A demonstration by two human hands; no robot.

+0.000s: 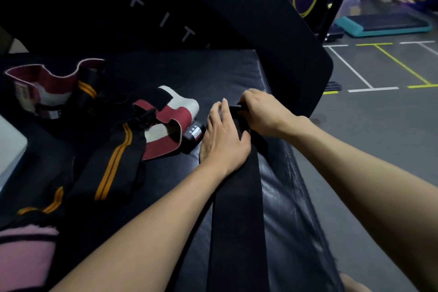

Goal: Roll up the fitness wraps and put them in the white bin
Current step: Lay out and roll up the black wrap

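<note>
A long plain black wrap [237, 208] lies stretched along the right side of a black padded mat [275, 197], running toward me. At its far end my right hand [263, 111] curls its fingers round the small rolled start of the wrap. My left hand [225, 135] lies flat on the wrap just beside it, fingers straight. To the left lie a black wrap with orange stripes [116, 159] and a maroon-and-white wrap [170, 125]. A corner of the white bin [9, 147] shows at the left edge.
A second maroon-and-white wrap [47, 87] stands curled at the far left, a pink one [23, 256] at the bottom left. A small black roll with a label [195, 134] lies by my left hand. A black panel [213, 7] leans behind; the mat drops off to the floor on the right.
</note>
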